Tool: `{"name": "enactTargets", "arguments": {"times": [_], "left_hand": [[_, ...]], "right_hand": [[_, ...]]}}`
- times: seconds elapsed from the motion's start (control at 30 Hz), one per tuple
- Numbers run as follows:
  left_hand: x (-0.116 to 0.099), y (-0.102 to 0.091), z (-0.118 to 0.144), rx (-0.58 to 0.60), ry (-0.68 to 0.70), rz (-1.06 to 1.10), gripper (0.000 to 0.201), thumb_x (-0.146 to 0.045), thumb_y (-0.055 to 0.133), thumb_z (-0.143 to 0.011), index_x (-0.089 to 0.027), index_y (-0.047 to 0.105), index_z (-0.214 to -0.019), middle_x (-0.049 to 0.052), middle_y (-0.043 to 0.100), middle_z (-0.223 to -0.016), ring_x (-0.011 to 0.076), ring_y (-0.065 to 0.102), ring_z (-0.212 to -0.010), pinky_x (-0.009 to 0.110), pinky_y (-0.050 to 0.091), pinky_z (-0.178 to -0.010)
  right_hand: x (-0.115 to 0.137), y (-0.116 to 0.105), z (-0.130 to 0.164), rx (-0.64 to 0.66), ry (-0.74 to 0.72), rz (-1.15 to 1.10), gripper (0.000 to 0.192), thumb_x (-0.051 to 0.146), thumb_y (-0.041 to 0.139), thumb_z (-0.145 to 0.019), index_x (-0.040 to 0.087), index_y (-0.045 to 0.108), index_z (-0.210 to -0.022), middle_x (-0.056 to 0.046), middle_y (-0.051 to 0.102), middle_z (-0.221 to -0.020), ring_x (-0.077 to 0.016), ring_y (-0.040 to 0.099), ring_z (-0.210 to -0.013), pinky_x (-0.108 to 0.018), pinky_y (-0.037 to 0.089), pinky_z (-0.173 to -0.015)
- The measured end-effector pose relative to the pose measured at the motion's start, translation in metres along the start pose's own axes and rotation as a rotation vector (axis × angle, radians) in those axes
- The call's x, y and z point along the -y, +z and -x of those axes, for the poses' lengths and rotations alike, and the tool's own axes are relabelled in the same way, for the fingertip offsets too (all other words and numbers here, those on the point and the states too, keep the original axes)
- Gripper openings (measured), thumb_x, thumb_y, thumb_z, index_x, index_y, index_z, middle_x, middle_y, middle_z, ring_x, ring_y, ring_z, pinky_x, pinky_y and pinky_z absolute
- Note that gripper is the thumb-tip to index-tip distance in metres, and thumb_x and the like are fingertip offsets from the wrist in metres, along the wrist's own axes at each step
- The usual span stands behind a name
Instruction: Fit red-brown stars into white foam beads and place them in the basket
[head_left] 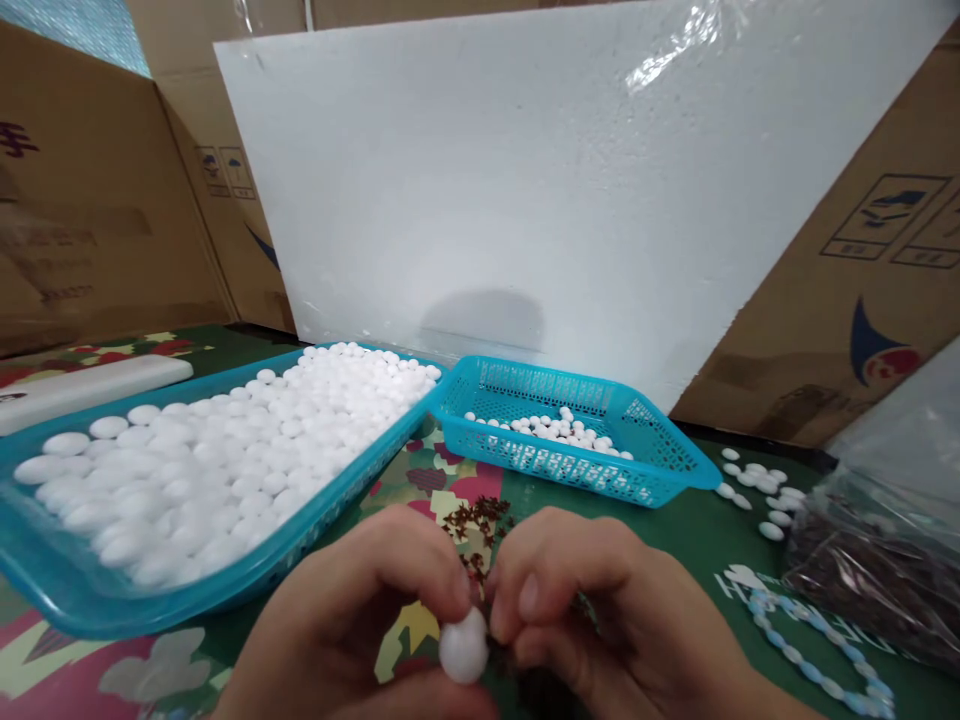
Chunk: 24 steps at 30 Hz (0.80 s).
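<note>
At the bottom centre, my left hand (360, 620) pinches a small white ball (463, 650) between thumb and forefinger. The ball looks smooth, with a second rounded bump at its upper edge. My right hand (600, 610) is closed just to the right of the ball, its fingertips pressed together close to it. Whatever those fingertips hold is too small or hidden to make out. Behind the fingers lies a loose pile of small reddish-brown pieces (480, 520) on the patterned tablecloth (427, 470).
A blue tray (300, 545) heaped with white balls stands left. Behind my hands is a blue slotted basket (555, 475) holding fewer balls. Loose white pieces (772, 485), a bag of brown bits (885, 560) and a beaded string (817, 640) lie right. A white board (487, 180) stands behind.
</note>
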<state>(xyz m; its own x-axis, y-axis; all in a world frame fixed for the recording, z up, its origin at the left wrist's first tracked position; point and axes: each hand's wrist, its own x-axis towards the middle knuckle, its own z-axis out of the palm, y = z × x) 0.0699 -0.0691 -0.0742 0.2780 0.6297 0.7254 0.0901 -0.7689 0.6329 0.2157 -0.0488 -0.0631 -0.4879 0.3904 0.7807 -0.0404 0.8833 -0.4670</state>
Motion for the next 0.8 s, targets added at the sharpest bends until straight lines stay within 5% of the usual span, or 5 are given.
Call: {"name": "enactTargets", "arguments": {"times": [0.37, 0.8], "left_hand": [[-0.0065, -0.0017, 0.0006, -0.025, -0.002, -0.04, 0.015, -0.019, 0.059, -0.056, -0.025, 0.055, -0.069, 0.0, 0.052, -0.055, 0.0126, 0.051, -0.049, 0.021, 0.046, -0.045], [-0.0047, -0.0022, 0.0032, -0.073, -0.013, 0.095, 0.032, -0.006, 0.061, -0.05, -0.025, 0.056, -0.075, 0.0, 0.056, -0.061, 0.0118, 0.053, -0.05, 0.014, 0.045, -0.039]], "right_hand": [[0.0002, 0.0033, 0.0024, 0.028, 0.052, -0.081, 0.005, 0.021, 0.04, -0.075, 0.025, 0.042, -0.074, 0.001, 0.049, -0.056, -0.0104, 0.051, -0.051, -0.017, 0.043, -0.042], [0.002, 0.0076, -0.0016, -0.089, -0.084, -0.069, 0.008, 0.022, 0.04, -0.074, 0.024, 0.048, -0.073, -0.001, 0.05, -0.051, -0.0109, 0.051, -0.047, -0.018, 0.045, -0.042]]}}
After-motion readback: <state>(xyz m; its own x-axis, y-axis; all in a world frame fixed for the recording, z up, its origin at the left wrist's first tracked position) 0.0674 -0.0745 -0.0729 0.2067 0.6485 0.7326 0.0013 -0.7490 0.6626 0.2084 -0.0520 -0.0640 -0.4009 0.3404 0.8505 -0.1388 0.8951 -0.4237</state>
